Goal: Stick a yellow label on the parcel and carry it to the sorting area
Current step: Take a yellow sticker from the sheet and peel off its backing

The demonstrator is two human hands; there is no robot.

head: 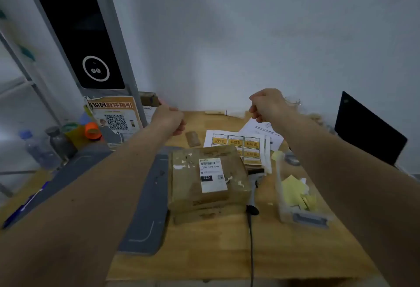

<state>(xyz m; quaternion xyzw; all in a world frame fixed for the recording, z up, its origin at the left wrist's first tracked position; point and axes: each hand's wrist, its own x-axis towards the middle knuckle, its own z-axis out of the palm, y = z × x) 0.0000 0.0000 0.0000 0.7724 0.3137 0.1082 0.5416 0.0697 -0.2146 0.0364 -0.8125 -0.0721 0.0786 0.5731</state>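
Clear bin [281, 200] holds yellow paper scraps [293, 192].

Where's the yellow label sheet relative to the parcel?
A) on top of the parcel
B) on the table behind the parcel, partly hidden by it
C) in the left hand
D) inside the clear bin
B: the label sheet lies flat on the table past the parcel, whose far edge covers its near part; both hands are raised and hold no sheet.
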